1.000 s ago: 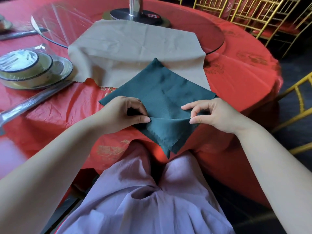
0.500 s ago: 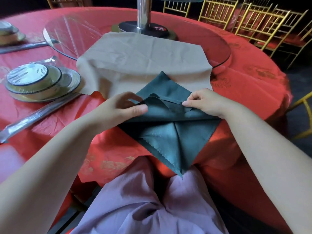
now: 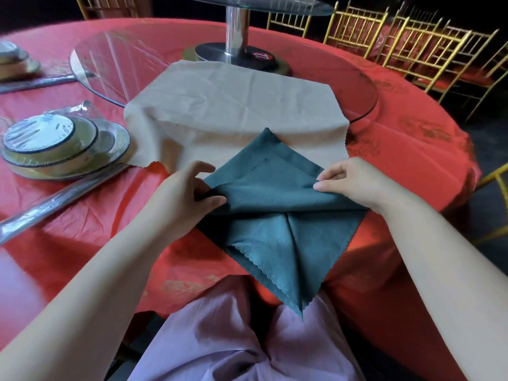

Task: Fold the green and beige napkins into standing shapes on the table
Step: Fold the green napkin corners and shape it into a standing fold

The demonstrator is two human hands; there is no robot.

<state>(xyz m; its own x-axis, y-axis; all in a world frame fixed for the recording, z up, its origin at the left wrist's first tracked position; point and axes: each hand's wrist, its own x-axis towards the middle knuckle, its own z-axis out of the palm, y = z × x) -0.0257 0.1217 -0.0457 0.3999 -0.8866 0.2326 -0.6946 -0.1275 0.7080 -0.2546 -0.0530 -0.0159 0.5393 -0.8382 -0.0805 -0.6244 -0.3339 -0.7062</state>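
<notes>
1. Green napkin at the near edge of the table; near tip overhangs, far tip overlaps beige napkin.
2. Left hand and right hand each pinch a raised fold's end; undersides hidden.

Bare forearms, no sleeves; loose lilac trousers, softly creased over the lap.

1 green napkin: dark teal-green, plain.
1 beige napkin: sandy beige, plain.
1 cloth over the surface: bright red, faint gold printed motifs.
Stacked bowls: cream, dark blue rim lines.
Several chairs: gold frames, red seats.
1 garment: pale lilac, plain.
</notes>
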